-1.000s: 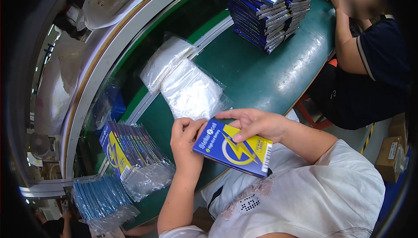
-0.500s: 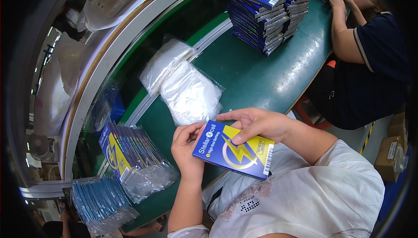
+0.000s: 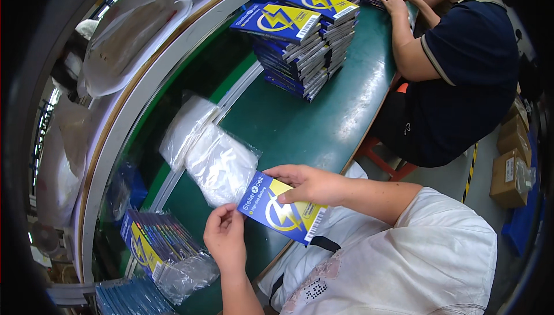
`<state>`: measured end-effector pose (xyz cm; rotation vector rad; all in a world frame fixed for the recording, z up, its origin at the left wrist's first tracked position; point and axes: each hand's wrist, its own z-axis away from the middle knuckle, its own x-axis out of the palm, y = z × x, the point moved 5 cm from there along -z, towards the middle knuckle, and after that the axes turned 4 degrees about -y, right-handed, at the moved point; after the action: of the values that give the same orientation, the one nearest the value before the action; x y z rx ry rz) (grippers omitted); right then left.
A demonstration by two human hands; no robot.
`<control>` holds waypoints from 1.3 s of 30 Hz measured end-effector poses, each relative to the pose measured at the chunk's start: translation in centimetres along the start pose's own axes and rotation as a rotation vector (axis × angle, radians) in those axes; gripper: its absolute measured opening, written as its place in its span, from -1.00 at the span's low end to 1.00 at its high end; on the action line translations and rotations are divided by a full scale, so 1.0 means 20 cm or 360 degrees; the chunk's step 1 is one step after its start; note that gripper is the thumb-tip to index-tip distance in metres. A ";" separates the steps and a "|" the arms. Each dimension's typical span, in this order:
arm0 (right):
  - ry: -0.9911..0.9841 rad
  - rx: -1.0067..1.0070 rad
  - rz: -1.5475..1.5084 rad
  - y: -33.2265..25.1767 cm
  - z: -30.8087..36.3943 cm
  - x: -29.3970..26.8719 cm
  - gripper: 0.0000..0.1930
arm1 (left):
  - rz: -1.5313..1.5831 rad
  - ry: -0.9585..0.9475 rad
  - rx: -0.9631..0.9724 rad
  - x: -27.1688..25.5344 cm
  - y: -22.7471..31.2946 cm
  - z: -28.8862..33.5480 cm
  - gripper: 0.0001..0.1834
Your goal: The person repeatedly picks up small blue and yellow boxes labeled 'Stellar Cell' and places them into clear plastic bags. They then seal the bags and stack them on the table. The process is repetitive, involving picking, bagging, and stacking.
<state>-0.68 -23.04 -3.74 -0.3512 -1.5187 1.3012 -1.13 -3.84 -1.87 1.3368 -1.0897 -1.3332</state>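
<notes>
A flat blue and yellow box (image 3: 284,210) with a lightning-bolt design is held in front of my white shirt. My right hand (image 3: 309,188) grips its upper right part, with the thumb on the printed face and the other fingers mostly behind. My left hand (image 3: 226,239) is closed, its thumb and forefinger pinched together at the box's left corner. Just past the box, a pile of clear plastic bags (image 3: 222,162) lies on the green table (image 3: 306,122). To the left of my left hand stands a row of bagged boxes (image 3: 164,246) of the same kind.
A tall double stack of matching boxes (image 3: 303,49) stands farther along the table. Blue bagged packs (image 3: 130,296) lie at the lower left. A co-worker in a dark shirt (image 3: 473,44) sits at the right, hands on another box pile. Cardboard cartons (image 3: 511,171) stand beyond.
The view has shifted, so the stacks sit farther left. My left fingers have moved from behind the box's edge to a pinch at its left corner. My right hand keeps its grip.
</notes>
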 end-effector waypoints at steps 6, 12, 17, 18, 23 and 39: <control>0.0357 -0.0140 0.0267 0.03 0.00 0.03 -0.70 | -0.1005 -0.0056 0.0780 0.04 0.18 0.11 -0.79; 0.0427 -0.0198 0.0139 0.02 0.01 0.10 -0.78 | 0.0321 0.0045 0.0052 0.03 0.06 0.13 -0.67; 0.0181 0.0066 0.0573 -0.02 0.02 0.19 -0.65 | 0.1071 -0.0085 -0.0234 0.09 0.04 0.11 -0.67; 0.0144 0.0141 0.0625 -0.02 0.01 0.19 -0.64 | 0.1084 -0.0081 -0.0215 0.08 0.06 0.11 -0.67; -0.0327 -0.0343 0.1023 -0.12 0.01 0.26 0.11 | 0.1226 0.0110 -0.0271 -0.01 0.07 0.10 -0.62; -0.0943 -0.1555 0.1149 -0.15 0.11 0.64 -0.72 | 0.1691 -0.0334 -0.0830 0.14 0.16 0.26 -0.53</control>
<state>-6.49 -15.66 5.61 -1.3166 -2.6501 1.1204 -6.28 -7.35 0.94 0.1312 -1.2053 -0.8293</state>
